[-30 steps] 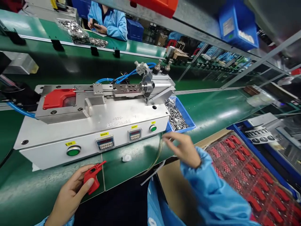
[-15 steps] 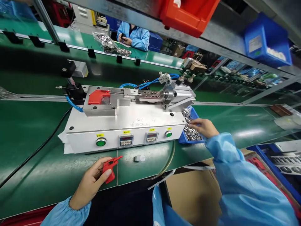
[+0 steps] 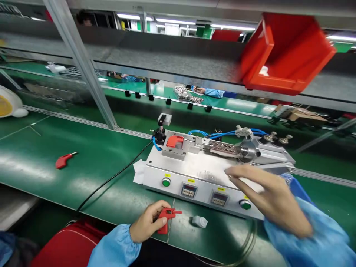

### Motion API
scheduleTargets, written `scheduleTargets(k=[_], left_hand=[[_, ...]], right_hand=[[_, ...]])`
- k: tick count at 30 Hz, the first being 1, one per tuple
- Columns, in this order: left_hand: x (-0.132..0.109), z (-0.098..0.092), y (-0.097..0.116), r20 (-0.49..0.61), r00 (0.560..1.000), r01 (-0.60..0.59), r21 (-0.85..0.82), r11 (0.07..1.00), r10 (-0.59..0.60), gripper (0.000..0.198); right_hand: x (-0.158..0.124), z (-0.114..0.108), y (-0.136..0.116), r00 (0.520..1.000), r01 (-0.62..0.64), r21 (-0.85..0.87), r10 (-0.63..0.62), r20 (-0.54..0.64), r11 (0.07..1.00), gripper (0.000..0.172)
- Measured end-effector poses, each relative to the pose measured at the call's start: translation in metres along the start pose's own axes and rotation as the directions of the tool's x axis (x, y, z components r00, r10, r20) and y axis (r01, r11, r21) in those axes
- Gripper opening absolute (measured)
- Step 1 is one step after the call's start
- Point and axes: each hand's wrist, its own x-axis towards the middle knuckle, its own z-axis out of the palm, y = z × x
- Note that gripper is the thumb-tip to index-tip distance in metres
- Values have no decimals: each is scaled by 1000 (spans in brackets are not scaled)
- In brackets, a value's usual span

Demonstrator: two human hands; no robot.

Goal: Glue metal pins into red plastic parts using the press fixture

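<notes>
My left hand (image 3: 147,224) rests at the near edge of the green belt (image 3: 91,159), closed on a small red plastic part (image 3: 165,218). My right hand (image 3: 268,196) hovers, blurred, over the right front of a silver press machine (image 3: 205,173). Its fingers point left and are drawn together at the tips; what they hold is not visible. A second red part (image 3: 175,141) sits in the machine's fixture at its left end. A small white cap (image 3: 199,221) lies on the belt between my hands.
Another red part (image 3: 63,160) lies alone on the belt at far left. A black cable (image 3: 111,180) runs from the machine toward me. A red bin (image 3: 286,55) hangs on the shelf above. A slanted metal post (image 3: 83,66) stands at the left. A co-worker's sleeve (image 3: 211,92) shows across the line.
The view swung left and up. My right hand left the blue bin of metal pins and moved left over the machine's front. My left hand still grips the red part.
</notes>
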Motion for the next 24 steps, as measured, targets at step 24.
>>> scheduleTargets(k=[24], left_hand=[[6, -2, -10, -179, 980, -95, -22, 995, 90, 40]], right_hand=[[169, 111, 15, 949, 187, -390, -64, 308, 902, 14]])
